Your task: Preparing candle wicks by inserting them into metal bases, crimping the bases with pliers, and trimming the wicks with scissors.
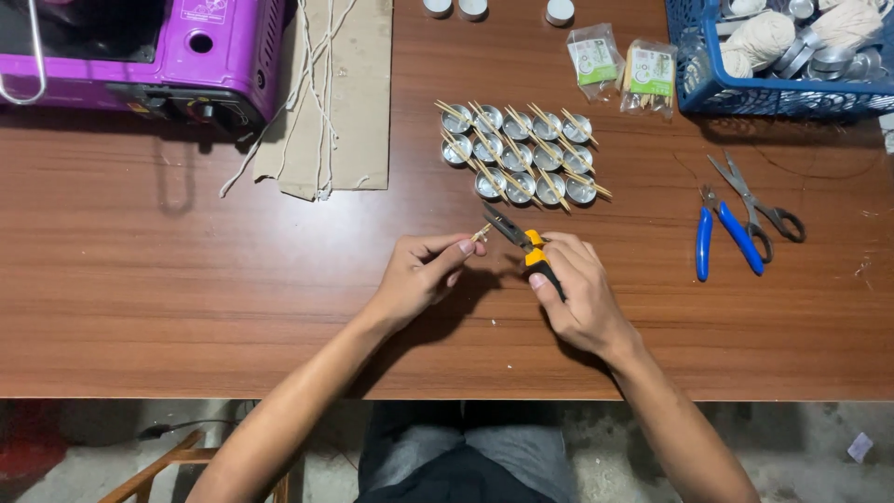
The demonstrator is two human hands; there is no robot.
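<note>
My left hand [421,277] pinches a small wooden stick piece [480,233] between thumb and forefinger above the wooden table [186,298]. My right hand [575,293] grips yellow-and-black pliers [521,240], whose dark jaws point up-left toward the stick. Just beyond both hands sit several small metal cups [518,155] in rows, each with thin wooden sticks laid across its top.
Blue-handled pliers [722,237] and grey scissors [756,200] lie to the right. A blue basket [778,93] with string balls and metal cups stands at back right, two small packets [624,65] beside it. A purple stove [149,51] and cardboard with white strings [335,93] are at back left.
</note>
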